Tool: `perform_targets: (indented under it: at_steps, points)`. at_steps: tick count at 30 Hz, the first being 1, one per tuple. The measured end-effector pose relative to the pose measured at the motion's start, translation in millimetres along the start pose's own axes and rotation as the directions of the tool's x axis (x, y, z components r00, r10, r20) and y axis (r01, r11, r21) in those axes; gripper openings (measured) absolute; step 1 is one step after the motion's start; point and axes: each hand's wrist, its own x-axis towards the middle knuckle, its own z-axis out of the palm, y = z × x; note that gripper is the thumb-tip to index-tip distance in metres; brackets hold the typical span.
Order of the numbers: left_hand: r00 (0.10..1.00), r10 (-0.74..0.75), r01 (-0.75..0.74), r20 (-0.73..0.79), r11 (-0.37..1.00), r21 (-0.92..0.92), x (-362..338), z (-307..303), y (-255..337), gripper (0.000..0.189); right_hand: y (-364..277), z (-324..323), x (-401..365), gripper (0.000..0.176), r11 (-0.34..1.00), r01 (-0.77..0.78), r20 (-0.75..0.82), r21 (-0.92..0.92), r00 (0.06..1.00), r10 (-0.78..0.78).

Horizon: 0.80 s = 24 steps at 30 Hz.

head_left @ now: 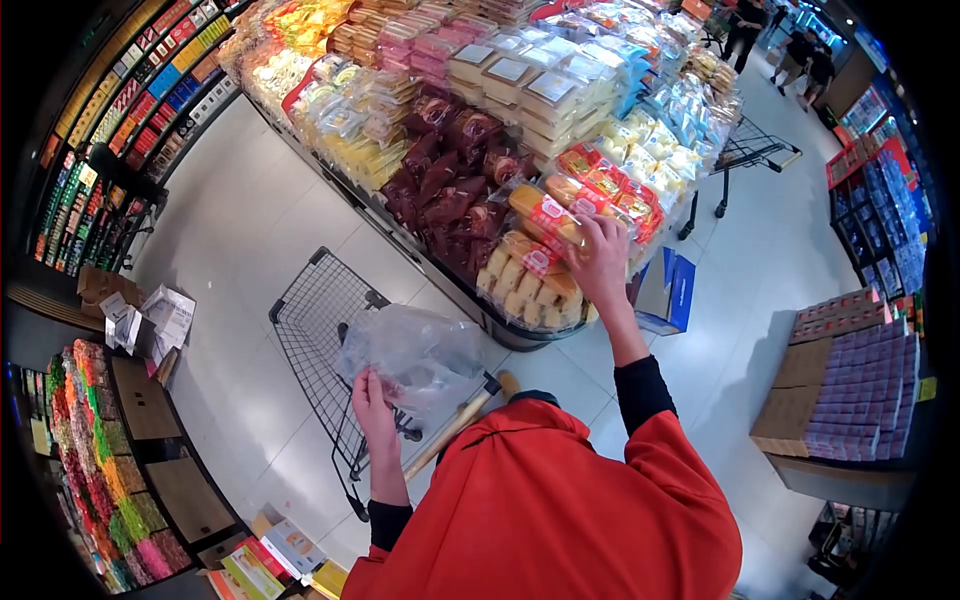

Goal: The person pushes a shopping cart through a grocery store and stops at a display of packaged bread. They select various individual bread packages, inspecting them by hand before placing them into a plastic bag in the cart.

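Observation:
My left hand point(375, 405) grips the edge of a clear plastic bag point(415, 355), which hangs over a wire shopping cart point(320, 330). My right hand point(600, 255) is on a long packaged bread point(545, 217) with a red and white label, at the near corner of a heaped display. Its fingers bend over the right end of the wrapper. Just below that bread lie packs of small pale rolls point(530, 285). Dark red packages point(455, 200) are piled to the left, and red-labelled packs point(615, 190) lie behind my right hand.
A blue box point(665, 290) stands on the floor right of the display corner. Another cart point(750, 150) is beyond it. Stacked cartons point(840, 385) are at the right, opened cardboard boxes point(150, 320) at the left. People point(745, 30) stand in the far aisle.

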Motion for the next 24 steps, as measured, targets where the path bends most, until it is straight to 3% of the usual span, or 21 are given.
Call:
perform_targets:
  at_steps: [4,6,7,9,10,11,13,14,15,17,18,20,23,24]
  points:
    - [0.999,0.047,-0.045,-0.022,0.994,0.101,-6,7,3,0.039,-5,-8,-5,0.051,0.982,-0.081,0.01,0.17,0.997,0.08]
    - [0.986,0.168,-0.168,0.019,0.965,0.199,-15,15,8,0.062,-9,-18,-13,0.039,0.875,-0.229,0.115,0.426,0.973,0.199]
    - [0.985,0.169,-0.173,0.039,0.969,0.174,-17,21,10,0.062,-6,-20,-18,0.037,0.833,-0.252,0.157,0.492,0.967,0.2]
    - [0.979,0.151,-0.195,0.139,0.898,0.396,-18,17,14,0.075,-10,-32,-27,0.043,0.644,-0.463,0.384,0.609,0.883,0.271]
    - [0.973,0.182,-0.225,0.14,0.878,0.423,-16,14,4,0.062,-18,-43,-32,0.046,0.47,-0.55,0.481,0.69,0.834,0.269]
    - [0.968,0.189,-0.24,0.163,0.881,0.407,-16,15,0,0.062,-33,-59,-34,0.049,0.273,-0.62,0.573,0.735,0.784,0.239]
    - [0.966,0.211,-0.242,0.147,0.939,0.244,-10,16,1,0.042,-29,-48,-56,0.059,0.087,-0.658,0.654,0.748,0.753,0.074]
    - [0.978,0.205,-0.21,0.045,0.948,0.24,-10,25,6,0.028,-41,-51,-66,0.061,-0.078,-0.707,0.711,0.703,0.703,0.035]
    - [0.976,0.211,-0.219,0.058,0.946,0.238,-5,28,9,0.028,-56,-53,-77,0.063,-0.241,-0.741,0.76,0.627,0.65,-0.02]
    - [0.977,0.206,-0.215,0.064,0.927,0.307,0,30,15,0.028,-65,-37,-100,0.069,-0.214,-0.818,0.77,0.534,0.575,-0.277]
    - [0.977,0.206,-0.215,0.064,0.926,0.309,3,31,18,0.028,-73,-31,-108,0.069,-0.216,-0.818,0.77,0.534,0.575,-0.277]
    - [0.97,0.202,-0.239,0.134,0.881,0.408,8,33,28,0.029,-88,-20,-122,0.07,-0.221,-0.906,0.776,0.36,0.423,-0.468]
    - [0.966,0.16,-0.233,0.201,0.878,0.418,10,39,50,0.029,-99,-8,-130,0.074,0.039,-0.876,0.751,0.481,0.388,-0.535]
    - [0.967,0.16,-0.232,0.199,0.876,0.423,14,40,49,0.029,-97,-4,-131,0.074,0.034,-0.877,0.749,0.479,0.388,-0.537]
